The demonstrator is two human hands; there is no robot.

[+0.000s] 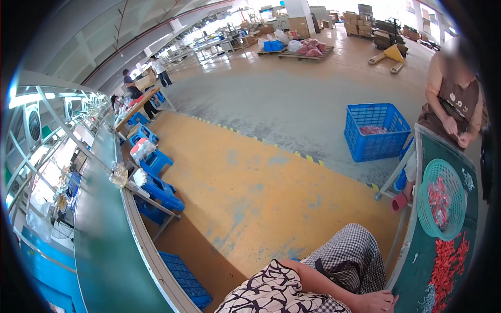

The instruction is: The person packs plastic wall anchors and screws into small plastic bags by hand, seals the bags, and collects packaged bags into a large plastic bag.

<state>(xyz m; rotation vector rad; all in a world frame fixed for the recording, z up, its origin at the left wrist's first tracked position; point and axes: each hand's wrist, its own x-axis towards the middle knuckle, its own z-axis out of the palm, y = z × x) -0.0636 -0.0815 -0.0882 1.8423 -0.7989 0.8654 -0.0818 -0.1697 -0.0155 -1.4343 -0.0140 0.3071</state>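
Packets (439, 201) part-fill the green basket (459, 187) — many red pieces (446, 271) lie loose; left hand (374, 302) curled, hold unclear — right hand unseen.

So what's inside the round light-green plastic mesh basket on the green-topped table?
A heap of small red pieces, some seemingly in clear wrapping, lies inside the basket. It covers part of the bottom, so anything buried beneath cannot be seen.

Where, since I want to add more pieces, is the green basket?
In the head view, the basket stands at the right, on the green table, between the heap of red pieces and the co-worker in an apron.
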